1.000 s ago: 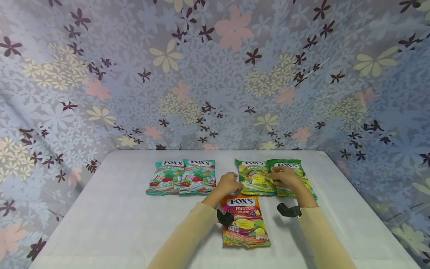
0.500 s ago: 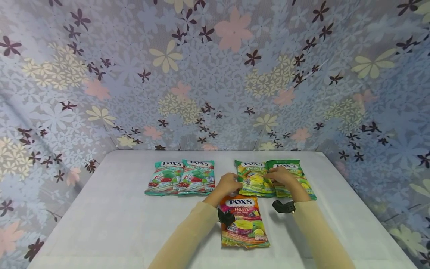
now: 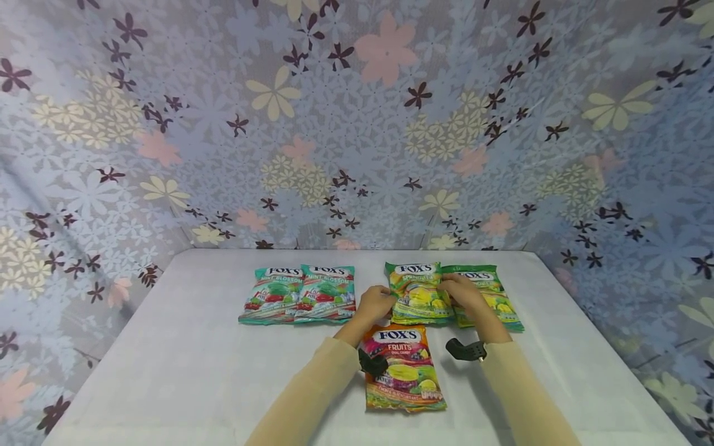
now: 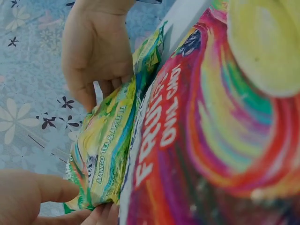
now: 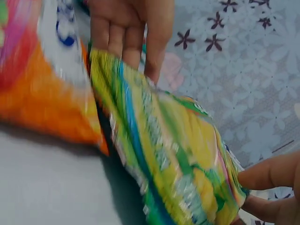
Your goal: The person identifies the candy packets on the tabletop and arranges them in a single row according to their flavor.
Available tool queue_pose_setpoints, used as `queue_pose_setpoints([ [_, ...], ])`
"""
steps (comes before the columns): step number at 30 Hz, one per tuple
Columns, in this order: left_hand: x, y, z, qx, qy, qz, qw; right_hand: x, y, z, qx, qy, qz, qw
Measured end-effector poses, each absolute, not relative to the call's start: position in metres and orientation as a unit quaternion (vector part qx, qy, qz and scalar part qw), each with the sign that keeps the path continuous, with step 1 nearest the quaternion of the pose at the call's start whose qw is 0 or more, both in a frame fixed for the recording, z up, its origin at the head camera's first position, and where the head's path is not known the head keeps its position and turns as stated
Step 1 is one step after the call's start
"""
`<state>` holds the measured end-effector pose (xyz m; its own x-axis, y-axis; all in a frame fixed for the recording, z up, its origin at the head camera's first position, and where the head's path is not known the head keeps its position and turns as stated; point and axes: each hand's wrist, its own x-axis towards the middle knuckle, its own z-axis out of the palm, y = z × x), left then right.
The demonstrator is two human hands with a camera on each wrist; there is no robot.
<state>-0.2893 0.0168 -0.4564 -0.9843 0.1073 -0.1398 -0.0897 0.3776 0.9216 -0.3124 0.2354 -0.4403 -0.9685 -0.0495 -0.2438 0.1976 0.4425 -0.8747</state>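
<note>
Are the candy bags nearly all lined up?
Looks done: two Mint Blossom bags lie overlapping, untouched. In hand: the left hand and right hand hold a Spring Tea bag beside another green Fox's bag. Still to do, probably: letting go, then maybe moving the Fruits bag, lying nearest the person.

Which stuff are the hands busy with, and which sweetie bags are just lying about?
Part of the job:
- left hand, holding one side of the bag
- right hand, holding the other side
- held Spring Tea bag

Seemingly just lying about:
- second green-yellow bag
- orange Fruits bag
- one mint bag
- another mint bag
</note>
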Motion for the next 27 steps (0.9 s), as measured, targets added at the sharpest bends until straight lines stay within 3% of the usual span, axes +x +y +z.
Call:
queue_pose_setpoints([
  [11, -0.290, 0.011, -0.448, 0.008, 0.834, 0.551, 0.032, -0.306, 0.222, -0.432, 0.054, 0.752, -0.655, 0.041],
  [21, -0.279, -0.001, -0.446, 0.039, 0.814, 0.579, -0.005, -0.290, 0.212, -0.420, 0.043, 0.723, -0.687, 0.058],
  [27, -0.272, -0.008, -0.446, 0.044, 0.836, 0.544, -0.061, -0.283, 0.203, -0.417, 0.032, 0.724, -0.686, 0.062],
])
